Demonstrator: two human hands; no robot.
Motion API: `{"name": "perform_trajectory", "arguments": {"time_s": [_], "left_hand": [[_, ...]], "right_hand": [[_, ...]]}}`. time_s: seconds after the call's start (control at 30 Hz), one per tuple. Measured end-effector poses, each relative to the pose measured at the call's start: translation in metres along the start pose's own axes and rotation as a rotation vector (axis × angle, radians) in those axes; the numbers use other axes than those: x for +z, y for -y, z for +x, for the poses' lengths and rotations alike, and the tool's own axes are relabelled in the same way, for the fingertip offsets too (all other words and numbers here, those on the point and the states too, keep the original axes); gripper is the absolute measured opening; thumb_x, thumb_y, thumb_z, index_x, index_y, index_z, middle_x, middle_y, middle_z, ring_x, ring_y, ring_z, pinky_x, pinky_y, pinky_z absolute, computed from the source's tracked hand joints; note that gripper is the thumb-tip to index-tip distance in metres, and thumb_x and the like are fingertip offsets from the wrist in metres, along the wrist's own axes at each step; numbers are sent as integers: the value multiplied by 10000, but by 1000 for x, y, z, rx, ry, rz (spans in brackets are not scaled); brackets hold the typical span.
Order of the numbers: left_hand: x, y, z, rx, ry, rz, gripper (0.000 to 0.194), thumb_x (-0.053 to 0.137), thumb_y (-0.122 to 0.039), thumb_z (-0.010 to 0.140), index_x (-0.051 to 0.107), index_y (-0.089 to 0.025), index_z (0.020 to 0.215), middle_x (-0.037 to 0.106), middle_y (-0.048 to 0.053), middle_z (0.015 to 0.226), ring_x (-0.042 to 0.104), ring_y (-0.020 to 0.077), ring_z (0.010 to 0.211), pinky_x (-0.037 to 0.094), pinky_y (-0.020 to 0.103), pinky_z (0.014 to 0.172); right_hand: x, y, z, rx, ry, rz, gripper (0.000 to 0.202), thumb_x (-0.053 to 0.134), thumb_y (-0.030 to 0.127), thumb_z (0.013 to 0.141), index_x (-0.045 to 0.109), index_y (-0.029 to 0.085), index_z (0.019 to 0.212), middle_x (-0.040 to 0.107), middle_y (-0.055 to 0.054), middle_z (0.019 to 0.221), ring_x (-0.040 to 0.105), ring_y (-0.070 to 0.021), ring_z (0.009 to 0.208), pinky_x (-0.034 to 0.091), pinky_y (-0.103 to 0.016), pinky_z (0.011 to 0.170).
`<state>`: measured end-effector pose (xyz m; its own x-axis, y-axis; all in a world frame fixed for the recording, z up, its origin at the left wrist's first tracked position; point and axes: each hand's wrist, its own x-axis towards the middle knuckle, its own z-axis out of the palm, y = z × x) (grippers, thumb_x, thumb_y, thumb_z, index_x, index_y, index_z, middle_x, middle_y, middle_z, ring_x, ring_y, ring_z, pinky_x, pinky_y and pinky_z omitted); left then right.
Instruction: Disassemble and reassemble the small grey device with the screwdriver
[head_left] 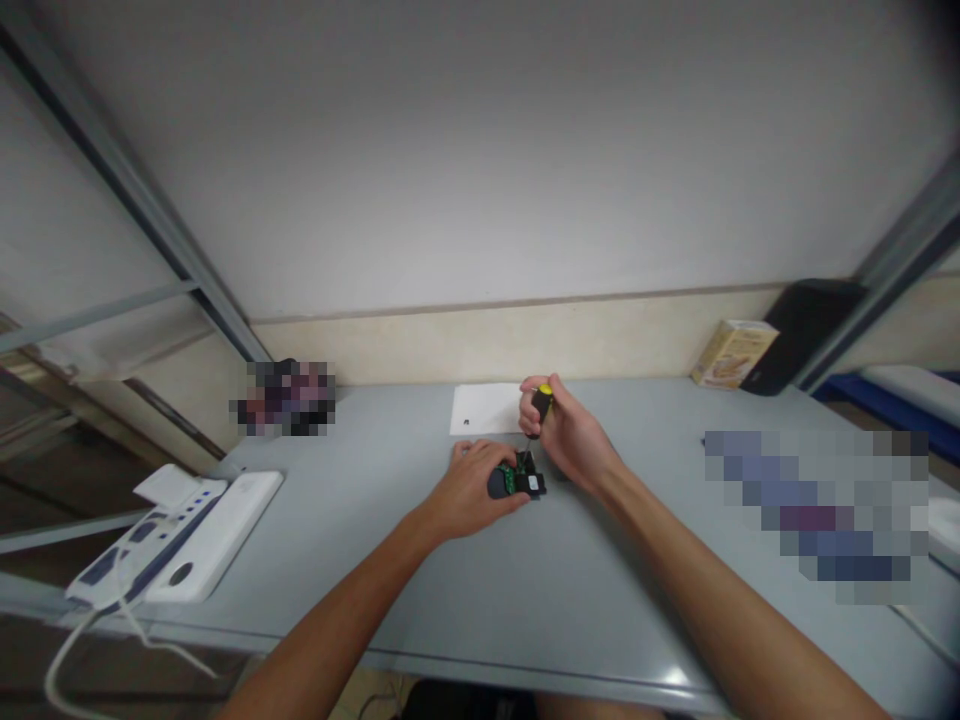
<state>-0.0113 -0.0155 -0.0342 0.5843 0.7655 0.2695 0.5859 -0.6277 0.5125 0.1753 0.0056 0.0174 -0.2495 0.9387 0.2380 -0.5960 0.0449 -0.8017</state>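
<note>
My right hand (pixel 566 425) is closed around a screwdriver (pixel 543 400) with a black and yellow handle. The screwdriver stands near upright, its thin shaft pointing down at an opened black device (pixel 532 484) with green circuit board showing. Whether the tip sits in a screw is too small to tell. My left hand (pixel 480 485) grips the device from the left and holds it against the table, thumb along the near side and fingers over the far side. Its rounded dark grey end shows under the palm. Just behind lies a white sheet of paper (pixel 487 408) with a tiny dark piece (pixel 466 422) on it.
On the grey table (pixel 450 590), a white power strip (pixel 150 540) with cables and a white slab (pixel 225 540) lie at left. A yellowish box (pixel 733 354) and a black panel-like object (pixel 806 335) stand at back right. Blurred items lie on both sides.
</note>
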Motion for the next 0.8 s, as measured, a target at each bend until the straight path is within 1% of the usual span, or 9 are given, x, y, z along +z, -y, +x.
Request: {"name": "perform_trajectory", "arguments": {"time_s": [0.1, 0.17, 0.27, 0.37, 0.47, 0.57, 0.63, 0.73, 0.8], "left_hand": [[0, 0, 0, 13, -5, 2, 317, 754, -426, 866, 599, -253, 1082, 674, 39, 1300, 583, 273, 1212, 337, 441, 1058], [-1, 0, 0, 22, -3, 5, 305, 756, -426, 868, 606, -250, 1065, 665, 41, 1325, 578, 271, 1216, 338, 439, 1052], [-1, 0, -1, 41, 6, 15, 273, 744, -421, 884, 619, -251, 1057, 660, 34, 1337, 568, 265, 1228, 326, 442, 1059], [-1, 0, -1, 48, 11, 28, 251, 730, -411, 899, 631, -258, 1071, 662, 31, 1334, 564, 264, 1233, 319, 448, 1062], [1, 1, -1, 48, 5, 30, 254, 738, -407, 895, 635, -259, 1073, 664, 31, 1329, 565, 265, 1232, 324, 449, 1055], [3, 2, -1, 56, -7, 29, 259, 748, -413, 885, 637, -264, 1065, 667, 25, 1322, 564, 266, 1237, 330, 448, 1051], [3, 3, 0, 53, -12, 34, 265, 748, -424, 882, 637, -266, 1064, 686, 29, 1284, 573, 270, 1222, 338, 452, 1046], [2, 2, 0, 49, -4, 38, 280, 739, -439, 885, 634, -261, 1074, 700, 41, 1247, 586, 272, 1195, 345, 457, 1041], [1, 2, 0, 52, 1, 36, 279, 738, -441, 886, 635, -256, 1067, 691, 43, 1264, 587, 270, 1192, 346, 456, 1041]], "right_hand": [[-3, 3, -1, -29, -26, -3, 267, 712, 469, 895, 611, 222, 873, 605, -12, 858, 574, -132, 746, 469, -267, 708], [-4, 2, -1, -56, -37, -12, 288, 796, 399, 836, 562, 233, 847, 641, -3, 906, 599, -134, 767, 476, -272, 724], [-2, -2, 1, -100, -46, -38, 330, 795, 387, 846, 497, 247, 831, 549, 56, 678, 476, -95, 568, 391, -227, 582], [1, -7, 4, -134, -58, -51, 281, 671, 508, 924, 560, 252, 901, 415, 73, 600, 351, -92, 506, 317, -224, 517], [3, -6, 4, -94, -59, -54, 341, 583, 568, 954, 639, 233, 989, 499, 25, 699, 462, -118, 604, 405, -254, 592], [4, -2, 1, -70, -43, -106, 292, 693, 511, 898, 647, 223, 920, 616, -19, 867, 582, -138, 759, 471, -271, 722], [4, 1, -1, -75, -31, -129, 301, 771, 468, 844, 588, 229, 862, 655, -19, 947, 616, -138, 775, 483, -280, 744], [3, 0, -2, -92, -25, -177, 387, 806, 423, 825, 461, 249, 831, 628, 41, 747, 528, -101, 572, 399, -236, 575], [3, -2, -1, -108, -24, -214, 389, 761, 469, 861, 438, 254, 830, 492, 88, 568, 384, -85, 469, 281, -217, 492]]}}
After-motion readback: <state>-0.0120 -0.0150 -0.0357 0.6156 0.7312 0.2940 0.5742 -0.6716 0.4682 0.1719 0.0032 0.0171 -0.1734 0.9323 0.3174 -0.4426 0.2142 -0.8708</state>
